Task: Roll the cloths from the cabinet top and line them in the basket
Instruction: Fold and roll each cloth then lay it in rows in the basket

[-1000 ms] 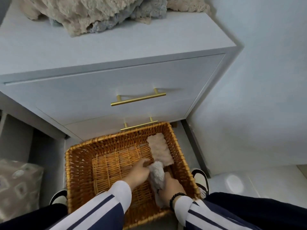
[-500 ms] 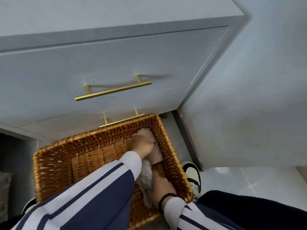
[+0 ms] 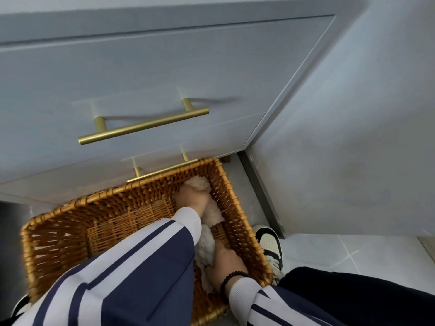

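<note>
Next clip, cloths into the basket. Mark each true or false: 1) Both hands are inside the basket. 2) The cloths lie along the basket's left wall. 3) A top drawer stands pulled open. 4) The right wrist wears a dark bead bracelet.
1) True: the left hand and right hand are both down in the basket.
2) False: the beige cloth and white cloth lie along its right wall.
3) False: both drawer fronts sit flush; the upper handle is untouched.
4) True: bracelet.
</note>
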